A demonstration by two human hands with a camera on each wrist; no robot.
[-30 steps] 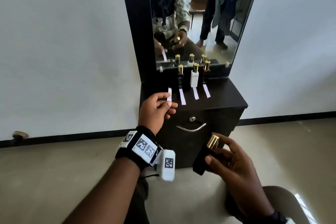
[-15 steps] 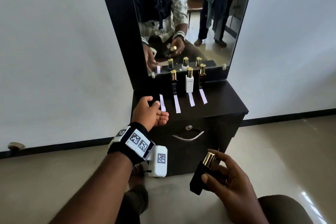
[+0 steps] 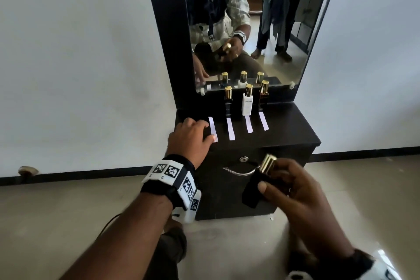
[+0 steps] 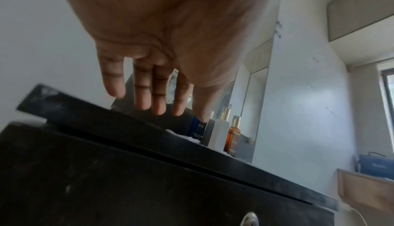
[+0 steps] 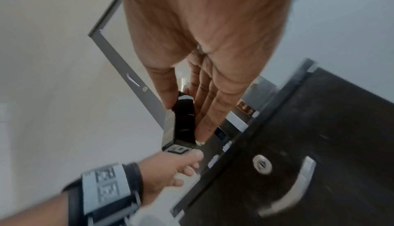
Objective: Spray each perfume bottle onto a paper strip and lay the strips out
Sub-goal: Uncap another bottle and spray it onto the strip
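Three gold-capped perfume bottles stand in a row at the back of the black dresser top (image 3: 291,129): a dark one (image 3: 228,103), a white one (image 3: 247,104) and an amber one (image 3: 263,98). Several white paper strips lie side by side before them; the leftmost strip (image 3: 212,127) has no bottle behind it. My left hand (image 3: 200,134) hovers palm down beside that strip with its fingers (image 4: 147,100) straight, the thumb tip at the strip's near end. My right hand (image 3: 293,188) grips a black gold-capped bottle (image 3: 256,184) (image 5: 184,120), tilted, low in front of the drawer.
A tall mirror (image 3: 250,29) in a black frame rises behind the bottles and reflects me and a standing person. The drawer below has a curved metal handle (image 3: 238,171) and a lock (image 3: 243,159). White walls flank the dresser on a beige floor.
My left hand has laid its strip flat at the left end of the row and let go, turning palm down. The right hand with the black bottle has stayed low.
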